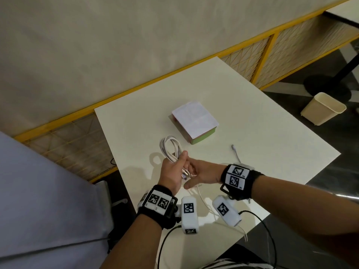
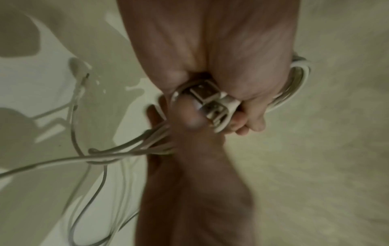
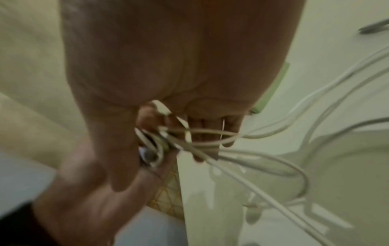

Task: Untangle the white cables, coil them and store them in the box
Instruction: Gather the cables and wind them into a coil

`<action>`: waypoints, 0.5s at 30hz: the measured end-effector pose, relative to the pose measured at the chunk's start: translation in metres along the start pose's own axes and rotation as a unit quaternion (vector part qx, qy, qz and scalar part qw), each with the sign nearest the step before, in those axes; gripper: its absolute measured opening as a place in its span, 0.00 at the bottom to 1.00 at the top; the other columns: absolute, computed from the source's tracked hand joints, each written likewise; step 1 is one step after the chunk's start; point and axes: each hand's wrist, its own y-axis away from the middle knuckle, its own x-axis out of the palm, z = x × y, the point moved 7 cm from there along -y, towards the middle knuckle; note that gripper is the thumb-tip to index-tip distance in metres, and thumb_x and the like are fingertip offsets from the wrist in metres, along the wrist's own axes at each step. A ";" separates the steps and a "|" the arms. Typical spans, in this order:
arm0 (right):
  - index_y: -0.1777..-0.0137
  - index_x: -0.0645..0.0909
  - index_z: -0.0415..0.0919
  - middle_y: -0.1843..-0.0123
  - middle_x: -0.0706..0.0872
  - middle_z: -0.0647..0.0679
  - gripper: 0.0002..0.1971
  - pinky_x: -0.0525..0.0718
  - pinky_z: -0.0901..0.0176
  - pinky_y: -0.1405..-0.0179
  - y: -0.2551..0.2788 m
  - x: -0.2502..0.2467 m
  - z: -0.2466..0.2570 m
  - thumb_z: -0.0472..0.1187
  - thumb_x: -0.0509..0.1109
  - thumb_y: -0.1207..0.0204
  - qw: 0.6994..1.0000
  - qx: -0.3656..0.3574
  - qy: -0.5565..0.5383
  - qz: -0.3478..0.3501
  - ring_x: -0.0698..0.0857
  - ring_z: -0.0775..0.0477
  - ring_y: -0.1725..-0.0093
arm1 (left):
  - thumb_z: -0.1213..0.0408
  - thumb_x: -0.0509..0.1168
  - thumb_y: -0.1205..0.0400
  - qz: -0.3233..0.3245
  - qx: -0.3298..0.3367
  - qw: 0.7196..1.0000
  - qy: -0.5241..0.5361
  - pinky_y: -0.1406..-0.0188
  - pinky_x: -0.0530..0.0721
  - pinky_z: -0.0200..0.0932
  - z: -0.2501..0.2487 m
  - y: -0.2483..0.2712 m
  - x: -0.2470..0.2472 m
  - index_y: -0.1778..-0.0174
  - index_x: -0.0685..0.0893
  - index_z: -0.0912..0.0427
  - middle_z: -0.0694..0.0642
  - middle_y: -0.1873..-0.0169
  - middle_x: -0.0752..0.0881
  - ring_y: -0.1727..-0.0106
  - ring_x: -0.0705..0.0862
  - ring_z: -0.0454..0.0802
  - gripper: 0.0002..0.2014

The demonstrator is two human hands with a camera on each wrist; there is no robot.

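Note:
My left hand grips a coiled bundle of white cables above the white table; the loops stick out beyond its fingers. Two metal USB plugs show in its grip. My right hand meets it from the right, fingers curled round loose cable strands beside the plugs. Loose strands trail from both hands down onto the table toward me. A cable end with a grey plug lies right of the hands. The box, white lid shut and green-sided, sits just beyond the coil.
A beige waste bin stands on the floor to the right, near a black table base. A yellow-framed mesh partition runs behind the table. Black camera leads hang at the table's near edge.

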 end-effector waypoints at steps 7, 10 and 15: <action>0.78 0.81 0.54 0.81 0.83 0.56 0.18 0.76 0.66 0.55 0.003 0.014 -0.026 0.48 0.70 0.26 0.994 0.081 0.060 0.051 0.78 0.58 0.70 | 0.64 0.68 0.21 0.039 0.005 0.998 0.050 0.76 0.80 0.41 0.011 0.005 0.006 0.75 0.70 0.61 0.50 0.86 0.67 0.85 0.71 0.48 0.18; 0.68 0.81 0.51 0.80 0.82 0.52 0.08 0.80 0.60 0.50 0.007 0.014 -0.052 0.46 0.70 0.28 0.976 0.134 0.146 0.090 0.81 0.55 0.75 | 0.69 0.71 0.24 0.052 -0.005 0.998 0.047 0.75 0.80 0.40 0.011 0.007 0.002 0.71 0.72 0.62 0.50 0.88 0.68 0.87 0.70 0.47 0.14; 0.71 0.76 0.50 0.75 0.78 0.54 0.13 0.80 0.58 0.54 0.024 -0.024 -0.078 0.49 0.69 0.26 0.939 0.194 0.286 0.002 0.80 0.49 0.71 | 0.73 0.73 0.26 0.044 -0.023 0.999 0.004 0.62 0.79 0.46 0.021 -0.005 -0.024 0.71 0.72 0.62 0.50 0.87 0.68 0.88 0.68 0.47 0.15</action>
